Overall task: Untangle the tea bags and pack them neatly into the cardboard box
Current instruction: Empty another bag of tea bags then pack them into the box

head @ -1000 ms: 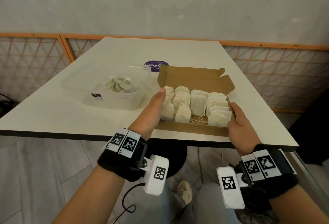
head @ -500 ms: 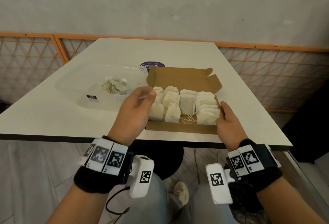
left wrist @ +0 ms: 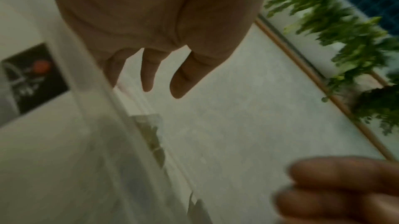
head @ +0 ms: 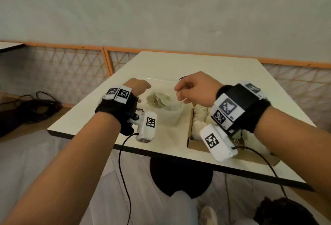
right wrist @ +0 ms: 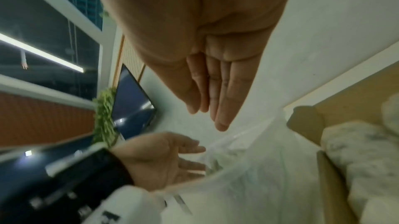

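Note:
A clear plastic container (head: 170, 117) on the cream table holds a tangled heap of tea bags (head: 158, 99). My left hand (head: 143, 86) hovers over its left rim, fingers (left wrist: 149, 77) hanging relaxed and empty. My right hand (head: 180, 92) hovers over its right side, fingers (right wrist: 218, 101) straight and together, holding nothing. The cardboard box (head: 189, 130) stands just right of the container, largely hidden behind my right wrist. Packed tea bags (head: 198, 117) show in its left part and again in the right wrist view (right wrist: 362, 156).
The table's front edge (head: 161, 150) runs just below the box and container. An orange lattice railing (head: 71, 74) lines the wall behind. Black cables (head: 35, 106) lie on the floor at left. The table's dark round base (head: 179, 176) sits below.
Both hands let go of the cardboard box and moved up and left to hover over the plastic container. The head view has swung closer and left.

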Action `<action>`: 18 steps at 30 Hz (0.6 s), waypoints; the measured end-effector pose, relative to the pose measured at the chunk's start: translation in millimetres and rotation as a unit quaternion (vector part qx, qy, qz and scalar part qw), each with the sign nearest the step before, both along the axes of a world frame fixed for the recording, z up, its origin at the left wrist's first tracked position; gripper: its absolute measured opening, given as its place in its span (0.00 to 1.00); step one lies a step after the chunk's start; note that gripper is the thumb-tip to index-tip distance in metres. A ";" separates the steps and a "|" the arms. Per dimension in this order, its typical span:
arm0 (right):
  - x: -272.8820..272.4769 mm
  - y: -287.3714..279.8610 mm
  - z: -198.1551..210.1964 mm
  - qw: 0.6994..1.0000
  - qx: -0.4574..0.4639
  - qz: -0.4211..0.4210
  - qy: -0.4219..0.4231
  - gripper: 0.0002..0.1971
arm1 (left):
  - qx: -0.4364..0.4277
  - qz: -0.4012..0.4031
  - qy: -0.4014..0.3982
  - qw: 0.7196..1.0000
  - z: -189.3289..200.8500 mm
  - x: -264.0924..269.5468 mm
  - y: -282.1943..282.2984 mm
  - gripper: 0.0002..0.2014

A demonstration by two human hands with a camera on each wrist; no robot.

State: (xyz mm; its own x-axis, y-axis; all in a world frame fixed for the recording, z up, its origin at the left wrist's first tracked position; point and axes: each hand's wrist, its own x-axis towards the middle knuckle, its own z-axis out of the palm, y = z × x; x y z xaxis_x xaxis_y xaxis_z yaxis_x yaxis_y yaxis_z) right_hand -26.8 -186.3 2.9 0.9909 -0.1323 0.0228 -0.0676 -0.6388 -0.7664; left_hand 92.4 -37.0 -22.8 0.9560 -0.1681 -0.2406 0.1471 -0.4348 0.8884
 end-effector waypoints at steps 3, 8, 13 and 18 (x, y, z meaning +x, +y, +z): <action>32.1 19.4 -17.8 0.992 -0.119 0.014 0.044 0.12 | 0.026 -0.014 0.033 0.999 -0.7 5.2 -6.3 0.11; 57.2 35.3 -27.6 0.957 -0.273 -0.006 0.099 0.13 | 0.059 -0.086 0.018 0.994 -5.3 20.0 -22.4 0.19; 66.4 28.6 -47.8 0.982 -0.163 -0.042 0.090 0.23 | 0.105 -0.120 0.063 0.985 -17.7 24.5 -29.5 0.16; 65.0 26.6 -51.5 0.985 -0.159 -0.039 0.051 0.23 | 0.087 -0.135 0.099 0.982 -25.2 25.4 -32.5 0.13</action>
State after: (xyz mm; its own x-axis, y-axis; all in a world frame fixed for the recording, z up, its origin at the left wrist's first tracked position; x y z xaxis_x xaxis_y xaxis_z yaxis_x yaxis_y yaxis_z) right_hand 38.2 -159.7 -48.5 0.9771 -0.2112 -0.0246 -0.1934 -0.8347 -0.5156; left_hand 117.8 -69.6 -48.0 0.8144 -0.3487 -0.4638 0.1678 -0.6236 0.7635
